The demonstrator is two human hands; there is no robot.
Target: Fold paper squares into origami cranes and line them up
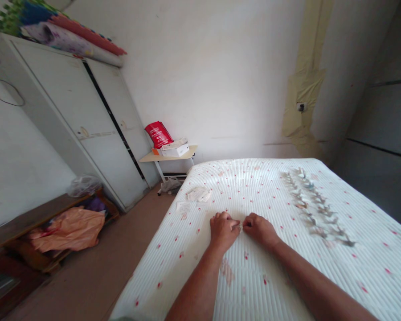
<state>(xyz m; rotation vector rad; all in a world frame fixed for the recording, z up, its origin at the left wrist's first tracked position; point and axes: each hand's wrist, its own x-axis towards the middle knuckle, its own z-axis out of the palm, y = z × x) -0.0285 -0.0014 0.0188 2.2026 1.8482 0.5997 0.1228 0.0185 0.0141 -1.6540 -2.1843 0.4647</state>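
Close together over the middle of the bed, my left hand [224,230] and my right hand [259,228] both have their fingers pinched. Between the fingertips shows a bit of small pale paper [239,225], mostly hidden by the fingers. Beyond my left hand, printed paper squares [198,194] lie in a loose pile, with a single paper slip [183,207] beside it. To the right of my right hand, several small folded paper figures [316,205], which look like paper cranes, stand in rows, somewhat blurred.
The bed [254,285] has a ribbed white cover with red dots. Behind its left corner stands a small table [149,157] with a red bag [158,134] and a white box [175,150]. A grey cabinet [67,98] and a wooden bench [16,229] line the left.
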